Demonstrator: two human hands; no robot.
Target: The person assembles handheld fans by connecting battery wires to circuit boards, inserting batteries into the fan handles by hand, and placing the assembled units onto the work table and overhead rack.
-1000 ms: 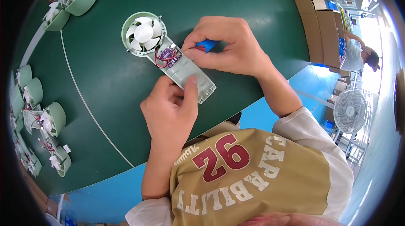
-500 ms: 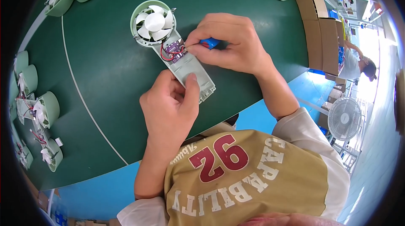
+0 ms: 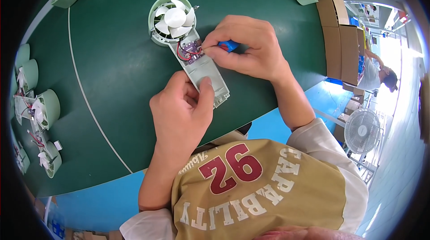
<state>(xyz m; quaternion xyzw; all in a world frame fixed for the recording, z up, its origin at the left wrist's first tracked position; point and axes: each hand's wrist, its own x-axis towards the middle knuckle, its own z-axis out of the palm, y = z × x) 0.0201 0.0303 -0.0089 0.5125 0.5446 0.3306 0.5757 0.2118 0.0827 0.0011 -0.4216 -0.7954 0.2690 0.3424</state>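
Both hands pinch: left hand (image 3: pixel 182 108) the handle (image 3: pixel 209 78) slanting below the circuit board (image 3: pixel 191 51), right hand (image 3: pixel 251 48), nearer the board's right edge, wires (image 3: pixel 223 48) of a blue battery (image 3: pixel 230 45).

- Tan short-sleeved shirt (image 3: pixel 274 173) of soft fabric, filling the lower middle of the frame
- Off-white sleeves (image 3: pixel 320 143), loose and wide, at lower left and lower right
- Large dark-red numerals (image 3: pixel 244 177) edged in white
- Curved row of worn white block letters (image 3: pixel 235 211)

Left hand (image 3: pixel 181 108) half-closed, thumb (image 3: pixel 206 91) uppermost; left forearm (image 3: pixel 159 173) extended forward. Right hand (image 3: pixel 251 47) in a pinch, right forearm (image 3: pixel 292 96) slanting inward from the bent elbow (image 3: pixel 301 124).
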